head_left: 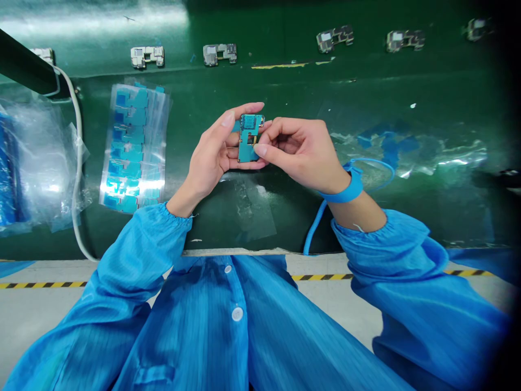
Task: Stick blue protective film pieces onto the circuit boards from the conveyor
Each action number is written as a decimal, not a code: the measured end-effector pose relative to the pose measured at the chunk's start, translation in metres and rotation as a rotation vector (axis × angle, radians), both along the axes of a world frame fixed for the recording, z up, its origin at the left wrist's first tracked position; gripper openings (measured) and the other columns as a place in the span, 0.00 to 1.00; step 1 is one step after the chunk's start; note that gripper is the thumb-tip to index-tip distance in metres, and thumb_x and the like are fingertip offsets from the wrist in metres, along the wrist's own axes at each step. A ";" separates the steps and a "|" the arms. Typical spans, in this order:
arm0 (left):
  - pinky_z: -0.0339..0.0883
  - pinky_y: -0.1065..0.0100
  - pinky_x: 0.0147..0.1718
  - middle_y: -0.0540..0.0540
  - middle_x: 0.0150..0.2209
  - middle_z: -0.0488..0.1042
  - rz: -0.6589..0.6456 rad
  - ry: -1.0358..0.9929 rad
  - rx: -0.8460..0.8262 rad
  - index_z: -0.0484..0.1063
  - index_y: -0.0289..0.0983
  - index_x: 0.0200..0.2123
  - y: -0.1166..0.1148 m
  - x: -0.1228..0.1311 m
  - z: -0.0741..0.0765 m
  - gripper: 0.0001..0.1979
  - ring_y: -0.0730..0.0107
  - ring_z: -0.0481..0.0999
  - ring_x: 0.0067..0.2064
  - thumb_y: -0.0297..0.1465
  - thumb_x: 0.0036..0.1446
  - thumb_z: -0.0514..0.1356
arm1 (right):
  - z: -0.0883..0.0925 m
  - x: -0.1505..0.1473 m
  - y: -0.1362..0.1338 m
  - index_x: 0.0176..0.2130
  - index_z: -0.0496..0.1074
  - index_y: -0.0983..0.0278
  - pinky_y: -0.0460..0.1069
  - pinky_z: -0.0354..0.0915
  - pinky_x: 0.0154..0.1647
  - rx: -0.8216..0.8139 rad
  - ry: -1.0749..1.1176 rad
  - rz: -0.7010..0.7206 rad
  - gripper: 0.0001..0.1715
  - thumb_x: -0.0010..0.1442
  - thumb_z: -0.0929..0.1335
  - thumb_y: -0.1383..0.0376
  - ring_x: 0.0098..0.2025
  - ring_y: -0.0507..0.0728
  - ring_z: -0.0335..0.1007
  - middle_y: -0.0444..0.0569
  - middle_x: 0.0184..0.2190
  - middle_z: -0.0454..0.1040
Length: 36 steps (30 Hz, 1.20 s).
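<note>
A worker in a blue antistatic smock (195, 315) holds a small teal-filmed circuit board (248, 130) up between both hands, just above a green conveyor belt (366, 92). The left hand (211, 146) and right hand (297, 152) close in from either side, their fingertips (260, 150) clamped on the board's edges. Holding it by the rim like this is sound practice: the grip stays steady and skin stays off the exposed surfaces. The board has a stepped outline and a dark rectangular opening edged with a glint of gold. Nearby on the belt lie a strip of matching teal film pieces (134, 146) on clear backing and, farther off, a row of metal-clad parts (220, 54). A blue wrist strap (345, 187) circles the right wrist, its coiled cord (314, 228) dropping toward the belt's near edge.
</note>
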<state>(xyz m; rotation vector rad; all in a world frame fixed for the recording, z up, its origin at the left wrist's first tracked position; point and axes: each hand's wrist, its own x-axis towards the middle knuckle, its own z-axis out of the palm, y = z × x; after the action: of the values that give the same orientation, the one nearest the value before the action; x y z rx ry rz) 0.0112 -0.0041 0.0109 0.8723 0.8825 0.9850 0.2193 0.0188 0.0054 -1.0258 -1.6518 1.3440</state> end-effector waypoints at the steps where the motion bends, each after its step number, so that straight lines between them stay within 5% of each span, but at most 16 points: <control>1: 0.89 0.55 0.52 0.42 0.56 0.88 0.002 0.004 -0.003 0.78 0.45 0.66 0.000 0.000 -0.001 0.30 0.48 0.89 0.58 0.56 0.73 0.59 | 0.000 0.000 0.000 0.32 0.76 0.59 0.57 0.80 0.45 -0.002 0.000 -0.002 0.21 0.63 0.83 0.50 0.42 0.60 0.77 0.50 0.37 0.79; 14: 0.90 0.56 0.50 0.44 0.59 0.87 -0.010 0.006 0.002 0.78 0.46 0.65 0.001 -0.001 -0.003 0.30 0.50 0.90 0.56 0.57 0.73 0.58 | 0.000 0.001 0.000 0.32 0.77 0.59 0.56 0.79 0.43 -0.006 -0.007 0.002 0.20 0.63 0.82 0.52 0.40 0.59 0.76 0.48 0.35 0.77; 19: 0.90 0.53 0.50 0.44 0.60 0.86 -0.001 -0.025 0.016 0.78 0.44 0.65 -0.001 0.000 -0.002 0.25 0.49 0.90 0.56 0.45 0.69 0.66 | -0.001 0.002 0.001 0.33 0.78 0.60 0.55 0.77 0.41 0.002 -0.003 0.005 0.18 0.62 0.83 0.54 0.36 0.57 0.73 0.48 0.34 0.77; 25: 0.89 0.53 0.54 0.42 0.58 0.86 0.019 0.001 0.009 0.75 0.42 0.68 -0.004 0.001 -0.001 0.35 0.47 0.89 0.59 0.34 0.56 0.74 | -0.001 0.001 0.002 0.32 0.77 0.59 0.55 0.77 0.41 0.007 -0.007 0.008 0.19 0.61 0.83 0.53 0.39 0.59 0.75 0.48 0.34 0.78; 36: 0.89 0.58 0.52 0.44 0.58 0.87 0.048 0.067 0.117 0.74 0.48 0.68 -0.006 0.001 -0.006 0.36 0.49 0.89 0.60 0.44 0.58 0.78 | 0.004 -0.001 0.002 0.33 0.77 0.58 0.57 0.78 0.47 0.075 -0.009 -0.052 0.22 0.63 0.82 0.47 0.48 0.64 0.80 0.50 0.36 0.81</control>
<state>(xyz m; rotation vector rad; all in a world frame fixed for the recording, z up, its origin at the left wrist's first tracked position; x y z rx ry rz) 0.0120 -0.0097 0.0047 0.9919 0.9125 1.0624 0.2183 0.0207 0.0093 -1.0253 -1.6577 1.2364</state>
